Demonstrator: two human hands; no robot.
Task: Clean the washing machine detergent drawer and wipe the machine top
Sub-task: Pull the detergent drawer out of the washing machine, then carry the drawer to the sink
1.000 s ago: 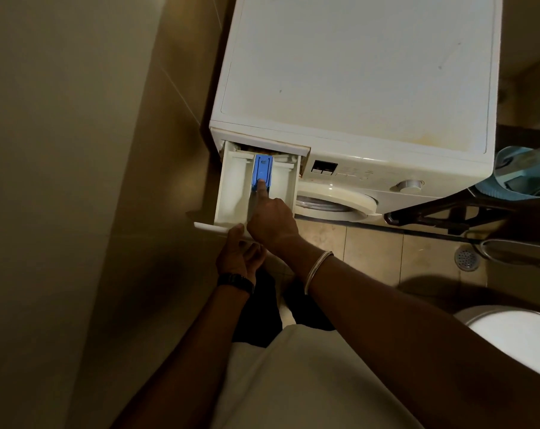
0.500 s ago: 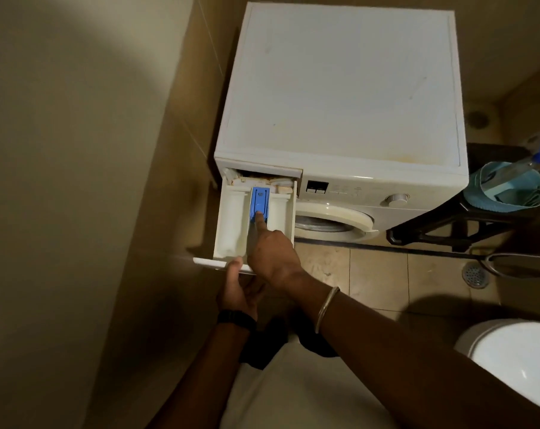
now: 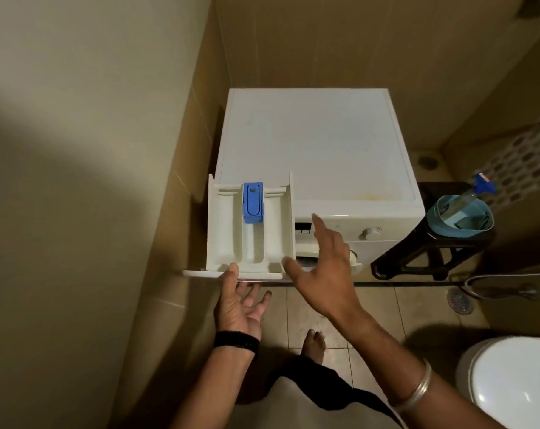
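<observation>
The white detergent drawer (image 3: 225, 230) is out of its slot and held up in front of the washing machine, its back end overlapping the machine top (image 3: 318, 144). A blue insert (image 3: 253, 202) sits in its middle compartment. My left hand (image 3: 240, 308) grips the drawer's front panel, thumb on top and fingers underneath. My right hand (image 3: 324, 274) is spread open just right of the drawer, thumb close to its front right corner. I cannot tell whether the thumb touches it. The white top shows faint marks and a yellowish stain near its front edge.
A wall (image 3: 76, 181) stands close on the left. Right of the machine, a dark stool (image 3: 417, 252) carries a blue basin (image 3: 460, 218) with a spray bottle (image 3: 467, 196) in it. A toilet (image 3: 516, 382) is at the lower right, a floor drain (image 3: 460, 300) beyond it.
The drawer has come fully out of the machine and risen. My right hand has left the blue insert and opened beside the drawer. The view has pulled back.
</observation>
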